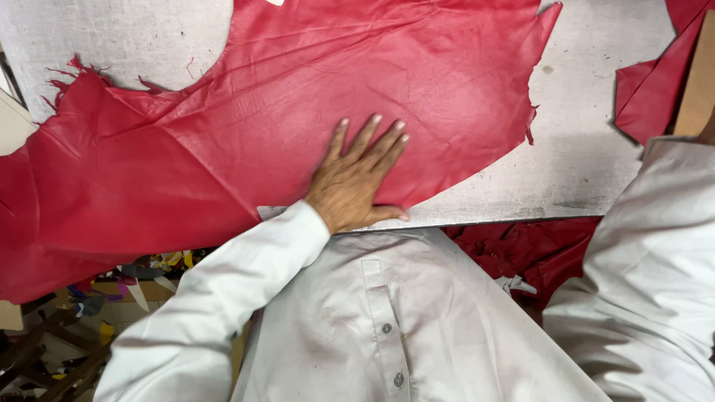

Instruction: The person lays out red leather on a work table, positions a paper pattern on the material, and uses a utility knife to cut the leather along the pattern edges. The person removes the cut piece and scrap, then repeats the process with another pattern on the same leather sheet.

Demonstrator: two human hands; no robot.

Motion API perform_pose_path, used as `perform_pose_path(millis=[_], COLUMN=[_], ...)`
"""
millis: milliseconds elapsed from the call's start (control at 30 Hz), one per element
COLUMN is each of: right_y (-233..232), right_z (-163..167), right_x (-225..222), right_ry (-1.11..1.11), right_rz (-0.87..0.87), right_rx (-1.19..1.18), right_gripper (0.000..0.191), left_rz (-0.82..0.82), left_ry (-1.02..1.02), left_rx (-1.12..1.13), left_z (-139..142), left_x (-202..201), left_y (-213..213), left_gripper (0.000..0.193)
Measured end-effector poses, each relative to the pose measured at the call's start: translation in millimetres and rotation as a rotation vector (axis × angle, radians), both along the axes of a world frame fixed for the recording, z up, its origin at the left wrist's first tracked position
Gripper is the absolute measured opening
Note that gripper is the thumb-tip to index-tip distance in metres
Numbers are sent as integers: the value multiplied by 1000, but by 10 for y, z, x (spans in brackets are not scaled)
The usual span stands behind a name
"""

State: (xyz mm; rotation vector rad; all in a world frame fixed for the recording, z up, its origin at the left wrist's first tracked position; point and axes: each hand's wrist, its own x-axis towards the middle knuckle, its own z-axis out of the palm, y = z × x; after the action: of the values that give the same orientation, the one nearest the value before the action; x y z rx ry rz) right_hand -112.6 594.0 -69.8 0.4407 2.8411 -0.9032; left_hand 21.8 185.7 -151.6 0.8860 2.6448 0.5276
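Note:
A large red leather hide [261,126] with ragged edges lies spread over a grey worktable [573,149]. Its left part hangs off the table's front edge. My left hand [356,179] lies flat on the hide near the table's front edge, palm down, fingers apart and pointing away from me. It holds nothing. My right arm in a white sleeve [648,275] reaches up along the right side. My right hand itself is hidden at the frame's right edge, near a brown board [698,82].
Another red leather piece [652,89] lies at the table's far right, partly under the brown board. More red leather [536,249] is bunched below the table's front edge. Coloured scraps [141,279] litter the floor at lower left.

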Motion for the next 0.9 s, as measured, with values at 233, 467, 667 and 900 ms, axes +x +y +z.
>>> perform_pose_path(millis=[233, 467, 667, 900], right_y=[566, 746, 905, 1171], right_z=[-282, -413, -514, -767], right_x=[493, 598, 595, 559], right_ry=[-6, -14, -3, -18], right_rz=[-83, -107, -96, -50], right_rx=[21, 17, 3, -18], right_gripper=[31, 29, 28, 26], left_rz=[-316, -311, 155, -142], left_ry=[42, -38, -43, -108], left_rx=[-83, 78, -177, -159], left_z=[75, -88, 44, 68], left_x=[-203, -286, -699, -358], left_y=[965, 1006, 572, 1317], left_gripper=[139, 132, 137, 130])
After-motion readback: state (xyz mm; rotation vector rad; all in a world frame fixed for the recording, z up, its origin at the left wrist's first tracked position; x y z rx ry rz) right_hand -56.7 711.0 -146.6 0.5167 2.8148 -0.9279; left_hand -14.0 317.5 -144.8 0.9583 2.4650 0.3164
